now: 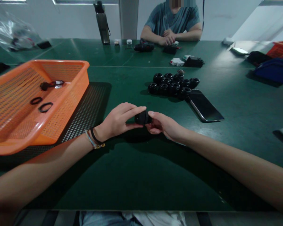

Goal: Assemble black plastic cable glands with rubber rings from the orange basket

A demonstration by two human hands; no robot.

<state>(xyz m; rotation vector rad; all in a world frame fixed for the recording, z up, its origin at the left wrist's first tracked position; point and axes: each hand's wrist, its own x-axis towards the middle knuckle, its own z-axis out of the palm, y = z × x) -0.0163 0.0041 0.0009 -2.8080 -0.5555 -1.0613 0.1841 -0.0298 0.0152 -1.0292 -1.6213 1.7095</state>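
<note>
A small black round part [141, 118] is held just above the green table between my two hands. My left hand [121, 120] grips its left side, thumb below and fingers above. The fingers of my right hand [159, 123] pinch its right end. What the part is exactly, I cannot make out; its ends are partly covered by my fingers. Beyond my hands stands a cluster of several glossy black round parts [174, 84]. Beside that cluster, to the right, lies a dark-screened phone [205, 106].
On the left, an orange basket [86, 67] contains two black rings [45, 107] and a small dark item with wires [49, 84]. Across the green table [141, 175] sits another person [172, 25]; a power tool [143, 47] and a bottle [102, 25] are nearby. Blue bin [273, 70] at right.
</note>
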